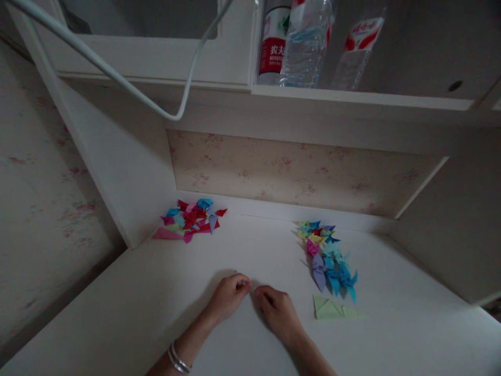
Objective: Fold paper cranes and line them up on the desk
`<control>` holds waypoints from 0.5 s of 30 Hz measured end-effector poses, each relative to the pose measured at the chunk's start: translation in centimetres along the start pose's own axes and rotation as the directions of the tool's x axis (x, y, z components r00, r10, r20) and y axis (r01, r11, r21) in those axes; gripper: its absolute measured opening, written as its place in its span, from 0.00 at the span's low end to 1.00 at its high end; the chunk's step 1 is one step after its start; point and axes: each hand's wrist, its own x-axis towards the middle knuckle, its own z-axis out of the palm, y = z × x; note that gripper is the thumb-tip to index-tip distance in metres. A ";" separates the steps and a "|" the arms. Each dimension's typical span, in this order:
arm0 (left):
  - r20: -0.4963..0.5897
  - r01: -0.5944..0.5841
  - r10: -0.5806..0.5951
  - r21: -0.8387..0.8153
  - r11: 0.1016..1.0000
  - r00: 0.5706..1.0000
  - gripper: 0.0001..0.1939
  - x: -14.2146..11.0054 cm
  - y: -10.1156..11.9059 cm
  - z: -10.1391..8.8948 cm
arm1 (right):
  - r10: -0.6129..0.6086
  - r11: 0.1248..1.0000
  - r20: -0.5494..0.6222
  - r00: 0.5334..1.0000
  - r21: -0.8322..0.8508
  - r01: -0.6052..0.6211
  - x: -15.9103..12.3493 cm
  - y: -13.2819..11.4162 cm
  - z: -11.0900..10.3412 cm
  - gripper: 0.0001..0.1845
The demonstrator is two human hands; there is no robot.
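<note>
Near the middle of the white desk, my left hand (230, 296) rests with its fingers curled and its thumb and forefinger pressed together. Close beside it, fingertips a small gap away, my right hand (277, 309) is also curled closed on the desktop. No paper shows in either hand. To the right of my right hand lies a folded pale green paper (331, 308). Beyond it is a pile of folded paper cranes, with blue cranes (340, 275), a lilac crane (318, 271) and a magenta one (312, 247).
At the back left sits a heap of red, pink and blue folded papers (193, 216). A shelf (360, 98) overhangs the desk, holding plastic bottles (305, 49). A white cable (129, 94) hangs in front of it. Side panels (105, 156) bound the desk (148, 308).
</note>
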 end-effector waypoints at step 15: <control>-0.017 0.059 -0.061 -0.104 0.993 0.998 0.15 0.0 -0.2 -0.4 | -0.013 0.999 0.022 1.000 -0.031 0.014 0.3 0.5 0.0 0.15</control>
